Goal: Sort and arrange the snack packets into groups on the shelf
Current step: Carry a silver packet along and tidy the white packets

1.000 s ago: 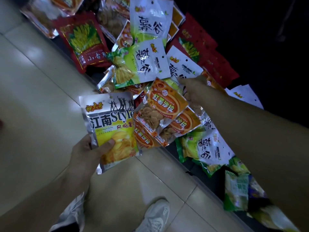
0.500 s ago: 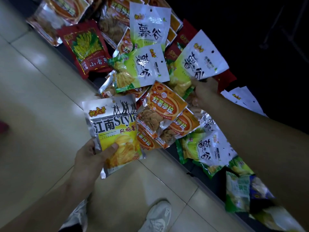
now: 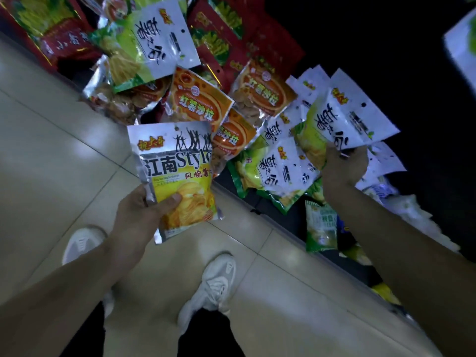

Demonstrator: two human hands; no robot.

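My left hand (image 3: pixel 144 212) grips a silver and yellow chip packet (image 3: pixel 177 173) by its lower corner, held over the floor tiles. My right hand (image 3: pixel 343 167) pinches the bottom of a white and green packet (image 3: pixel 345 119) above a pile of like white and green packets (image 3: pixel 278 171) on the low dark shelf (image 3: pixel 288 217). Orange packets (image 3: pixel 203 104) lie overlapped in the middle of the shelf. Red packets (image 3: pixel 221 32) sit further back, and another white and green packet (image 3: pixel 154 45) lies at the top left.
Pale floor tiles (image 3: pixel 56 155) run along the shelf's front edge. My two white shoes (image 3: pixel 211 284) stand close to it. Small green packets (image 3: pixel 320 225) and other mixed packets lie on the shelf to the right, partly behind my right forearm.
My right hand has carried the white and green packet from the middle of the heap to the right, over the pile of like packets. The left hand keeps its packet.
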